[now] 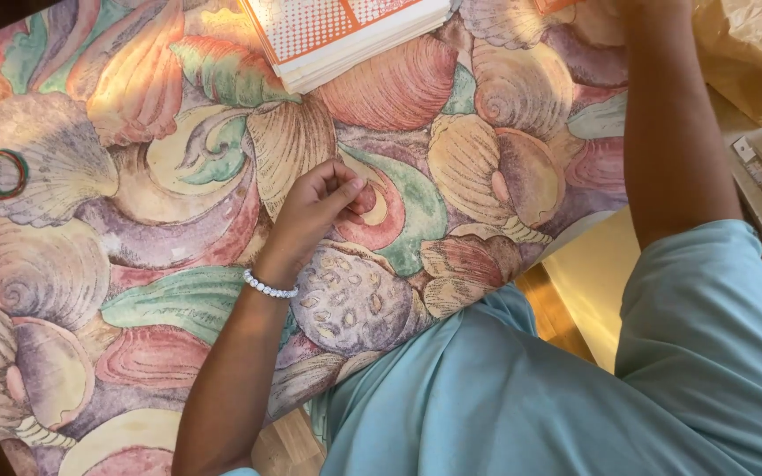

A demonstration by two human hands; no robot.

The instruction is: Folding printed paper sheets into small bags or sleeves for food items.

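Nearest to us is our pale blue shirt [522, 397], filling the frame from 4 to 6 o'clock. Beyond it spreads the table [134, 176], covered in a cloth printed with big shells in pink, purple, green and cream.

At 12 o'clock, on the table's far edge, sits a stack of flat papers [346, 35]; its top sheet is white with an orange border and blocks of fine orange dots. A second orange corner [553, 4] shows just to its right, cut off by the frame. At 9 o'clock lie a few rubber bands [2, 174], red and green, looped together in a ring.

Our left hand [315, 211] rests near the middle of the table, a white bead bracelet [268, 286] at the wrist. Its fingers [346, 189] are curled in with the tips pressed to the thumb; whether they pinch anything we cannot tell. The rubber bands lie well apart from them, toward 9 o'clock, and the papers toward 12.

Our right arm [672, 132] reaches up to 1 o'clock, its hand out of view.
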